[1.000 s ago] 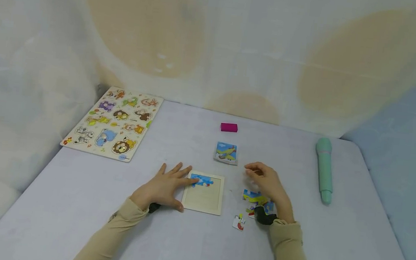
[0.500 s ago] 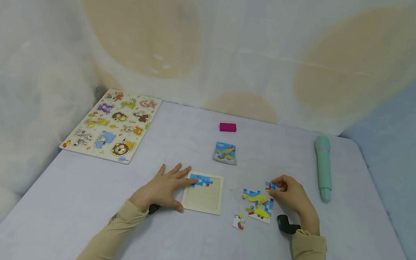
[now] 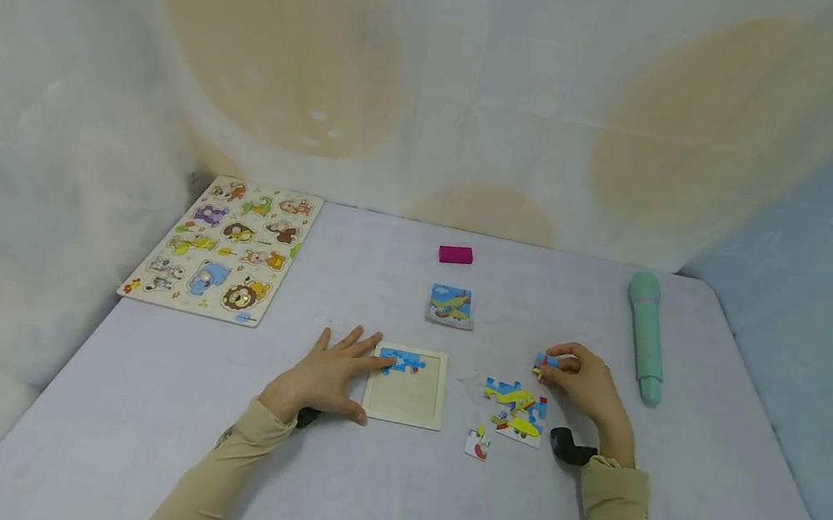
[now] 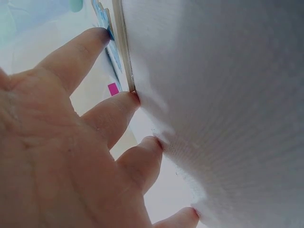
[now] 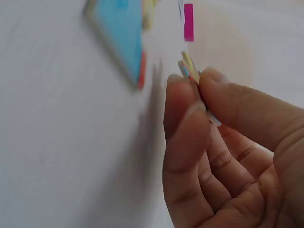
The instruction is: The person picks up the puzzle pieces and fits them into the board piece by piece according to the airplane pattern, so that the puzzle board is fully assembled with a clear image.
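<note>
My right hand [image 3: 588, 388] pinches a small blue jigsaw piece [image 3: 544, 363] with a red mark between thumb and fingers. In the right wrist view that piece [image 5: 191, 71] appears edge-on, lifted off the table. My left hand [image 3: 328, 374] lies spread at the left side of a square wooden puzzle frame [image 3: 403, 414], its index fingertip on the joined blue pieces [image 3: 412, 361] in the frame's upper left. The left wrist view shows other fingertips [image 4: 153, 141] on the table. Between frame and right hand lie several loose airplane pieces [image 3: 521, 425], and a white piece [image 3: 477, 443] sits nearer me.
A picture tile with an airplane [image 3: 450, 306] lies behind the frame, with a magenta block [image 3: 455, 255] farther back. An animal peg board [image 3: 225, 250] occupies the back left. At the right is a mint-green microphone-shaped object [image 3: 646, 339]. Draped cloth walls enclose the table.
My right hand moved right, took the blue-and-red piece beside the loose pieces and lifted it slightly. The left hand has stayed on the frame.
</note>
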The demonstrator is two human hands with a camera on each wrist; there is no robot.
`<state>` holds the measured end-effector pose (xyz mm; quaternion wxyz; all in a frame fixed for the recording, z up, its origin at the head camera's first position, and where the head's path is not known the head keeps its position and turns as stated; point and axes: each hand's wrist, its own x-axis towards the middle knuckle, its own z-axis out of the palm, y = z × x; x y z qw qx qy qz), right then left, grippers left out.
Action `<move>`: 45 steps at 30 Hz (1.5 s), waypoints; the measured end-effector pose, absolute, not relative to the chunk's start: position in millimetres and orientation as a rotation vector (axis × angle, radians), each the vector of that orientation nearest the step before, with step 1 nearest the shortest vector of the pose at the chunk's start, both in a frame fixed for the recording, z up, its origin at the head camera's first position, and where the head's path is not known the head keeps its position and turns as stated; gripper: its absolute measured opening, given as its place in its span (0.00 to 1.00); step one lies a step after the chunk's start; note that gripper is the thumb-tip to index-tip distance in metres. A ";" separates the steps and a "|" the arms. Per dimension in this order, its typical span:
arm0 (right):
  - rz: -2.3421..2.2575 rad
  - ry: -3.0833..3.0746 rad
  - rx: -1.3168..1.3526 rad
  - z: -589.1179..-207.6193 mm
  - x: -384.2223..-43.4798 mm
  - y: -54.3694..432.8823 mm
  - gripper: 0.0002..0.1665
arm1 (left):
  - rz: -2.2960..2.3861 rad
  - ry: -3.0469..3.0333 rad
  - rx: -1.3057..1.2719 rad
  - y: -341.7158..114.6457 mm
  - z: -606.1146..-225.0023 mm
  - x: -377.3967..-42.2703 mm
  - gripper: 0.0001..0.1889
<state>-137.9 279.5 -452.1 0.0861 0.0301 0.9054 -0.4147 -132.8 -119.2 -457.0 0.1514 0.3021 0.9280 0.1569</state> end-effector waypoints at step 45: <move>-1.027 2.774 -0.273 -458.2 -152.9 126.1 0.05 | 0.410 2.676 0.860 -118.7 -456.8 -133.4 0.48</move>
